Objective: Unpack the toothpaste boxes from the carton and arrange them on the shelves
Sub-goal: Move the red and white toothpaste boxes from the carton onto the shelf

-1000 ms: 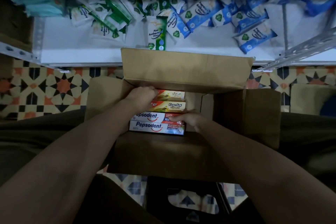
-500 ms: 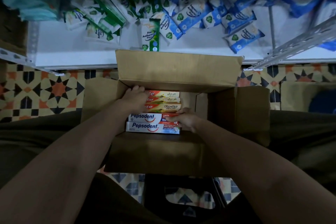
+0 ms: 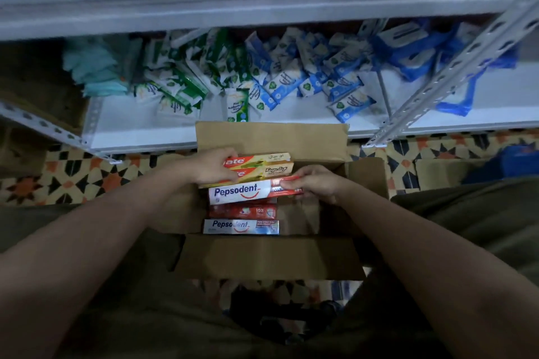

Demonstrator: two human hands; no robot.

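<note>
An open brown carton [image 3: 271, 259] stands on the floor in front of me, flaps spread. My left hand [image 3: 214, 167] grips the left ends of two yellow-and-red toothpaste boxes [image 3: 262, 165]. My right hand [image 3: 316, 182] pinches the right end of a white-and-red Pepsodent box [image 3: 242, 192]. All three are lifted together above the carton's opening. Two more boxes lie inside: a red one [image 3: 242, 211] and a white-and-blue Pepsodent one [image 3: 240, 226].
A white metal shelf [image 3: 140, 131] runs behind the carton, loaded with green and blue wipe packs [image 3: 291, 79]. A slanted perforated upright [image 3: 455, 73] crosses at right. An upper shelf edge [image 3: 262, 6] overhangs. Patterned tiles [image 3: 73, 178] cover the floor.
Both hands have raised the two yellow boxes and one Pepsodent box out of the carton, uncovering a red box below. My view has tilted up, showing an upper shelf.
</note>
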